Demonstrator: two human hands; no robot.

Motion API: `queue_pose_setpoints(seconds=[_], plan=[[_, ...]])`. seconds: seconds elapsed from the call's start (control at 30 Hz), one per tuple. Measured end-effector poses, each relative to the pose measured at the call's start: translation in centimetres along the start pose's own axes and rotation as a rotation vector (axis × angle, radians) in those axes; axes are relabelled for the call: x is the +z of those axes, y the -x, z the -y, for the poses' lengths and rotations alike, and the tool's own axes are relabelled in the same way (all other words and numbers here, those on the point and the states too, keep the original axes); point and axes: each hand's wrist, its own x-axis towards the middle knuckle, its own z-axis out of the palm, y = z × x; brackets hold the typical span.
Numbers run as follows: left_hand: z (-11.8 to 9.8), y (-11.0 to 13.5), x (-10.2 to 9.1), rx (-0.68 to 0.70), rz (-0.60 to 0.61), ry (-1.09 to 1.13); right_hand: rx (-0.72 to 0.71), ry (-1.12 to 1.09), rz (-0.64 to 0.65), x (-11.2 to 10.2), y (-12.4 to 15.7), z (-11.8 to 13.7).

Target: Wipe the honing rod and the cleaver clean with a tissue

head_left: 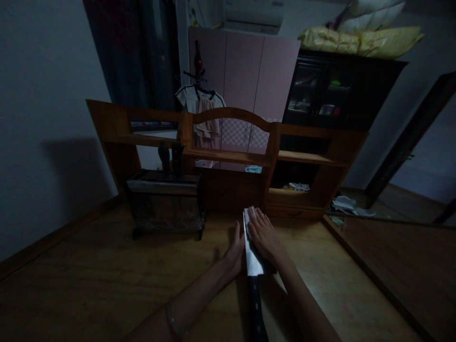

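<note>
A cleaver [254, 262] with a broad shiny blade and a black riveted handle is between my two hands, its handle pointing toward me. My left hand [235, 251] is at the blade's left side with the thumb raised; its other fingers are mostly hidden behind the blade, and it appears to support the cleaver. Flat across the blade's right face lies my right hand [262, 233], fingers stretched forward and close together. Neither hand is on the handle. To the left stands a dark knife block [166, 202] with two dark handles sticking up.
A wooden shelf unit [231, 156] runs along the far side of the wooden tabletop [107, 280]. The tabletop has a raised edge [370, 270] on the right. Beyond are pink cabinets [244, 71], a clothes stand with garments [204, 104] and a dark cabinet [359, 90]. Light is dim.
</note>
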Motion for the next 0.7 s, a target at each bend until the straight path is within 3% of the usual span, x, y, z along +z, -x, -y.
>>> queue_pose_setpoints(seconds=[0.2,0.5,0.7], plan=[[0.0,0.3,-0.2,0.022,-0.021,-0.028,0.129,0.032,-0.045,0.5,0.3,-1.7],[-0.2,0.2,0.1,-0.010,0.078,0.018,0.089,-0.024,-0.038,1.9,0.3,-1.3],[-0.4,0.3,0.0,-0.046,0.062,0.035,0.048,-0.055,0.009,2.1,0.3,-0.7]])
